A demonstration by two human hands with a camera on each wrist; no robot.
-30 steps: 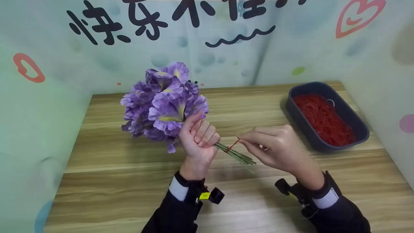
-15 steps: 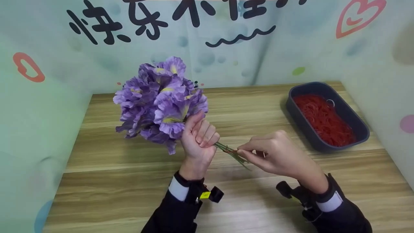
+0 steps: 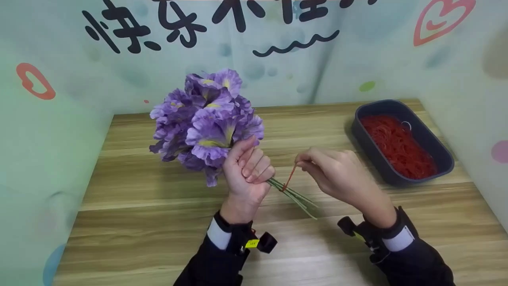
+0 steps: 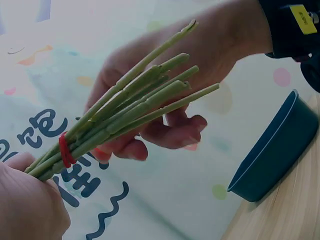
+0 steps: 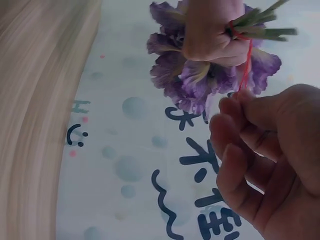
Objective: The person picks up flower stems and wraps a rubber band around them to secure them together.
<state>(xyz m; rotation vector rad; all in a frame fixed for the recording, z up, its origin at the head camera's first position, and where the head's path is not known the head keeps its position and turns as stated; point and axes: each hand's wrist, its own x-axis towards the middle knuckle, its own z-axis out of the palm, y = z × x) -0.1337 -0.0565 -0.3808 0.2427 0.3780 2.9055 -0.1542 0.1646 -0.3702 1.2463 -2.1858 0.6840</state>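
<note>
Lifted since half a second ago, my right fingers (image 3: 317,155) pinch the red band (image 4: 65,150), stretched toward one o'clock from the green stems (image 4: 115,112); my left fingers (image 3: 251,162) curl round those stems, purple flowers (image 3: 208,121) at eleven o'clock.

1. Purple iris blooms (image 3: 210,133) show thin, cloth-like petals, matt and ruffled at the edges.
2. Green stems (image 4: 125,105) look like moulded plastic, dull and knobbly along their length.
3. A red rubber band (image 4: 65,151) appears smooth and elastic.
4. A dark blue bin (image 4: 280,150) displays smooth plastic walls with a low sheen.
5. Red strands (image 3: 397,147) inside it look rubbery.
6. The tabletop (image 3: 158,230) presents smooth, streaked wood grain, softly reflecting light.
7. A printed backdrop (image 3: 278,79) hangs matt and faintly creased, its material uncertain.
8. Dark sleeves (image 3: 212,264) appear as matt cloth.
</note>
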